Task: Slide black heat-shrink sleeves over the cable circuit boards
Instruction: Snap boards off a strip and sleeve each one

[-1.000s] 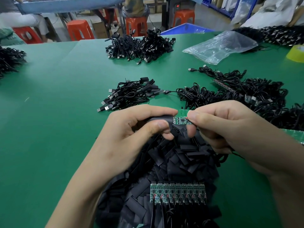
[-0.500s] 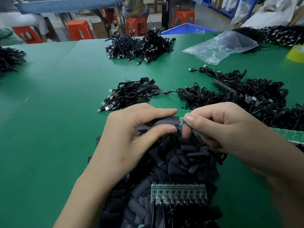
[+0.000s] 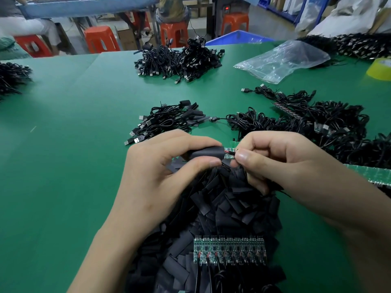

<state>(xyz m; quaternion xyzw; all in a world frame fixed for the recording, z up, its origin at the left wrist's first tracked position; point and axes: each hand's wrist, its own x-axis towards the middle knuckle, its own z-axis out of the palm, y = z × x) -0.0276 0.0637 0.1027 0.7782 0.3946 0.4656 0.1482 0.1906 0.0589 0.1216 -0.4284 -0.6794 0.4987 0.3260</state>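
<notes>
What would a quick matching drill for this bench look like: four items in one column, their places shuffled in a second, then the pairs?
Items
1. black heat-shrink sleeve
2. strip of joined circuit boards
3. clear plastic bag
4. yellow tape roll

Places
A. at the green table's far right edge, cut off by the frame
B. pinched by the left hand, partly over the small circuit board that the right hand pinches
C. lying on the heap of loose sleeves, nearest the camera
D. crumpled on the far right of the table, beyond the cable bundles

Pairs: 1-B, 2-C, 3-D, 4-A
</notes>
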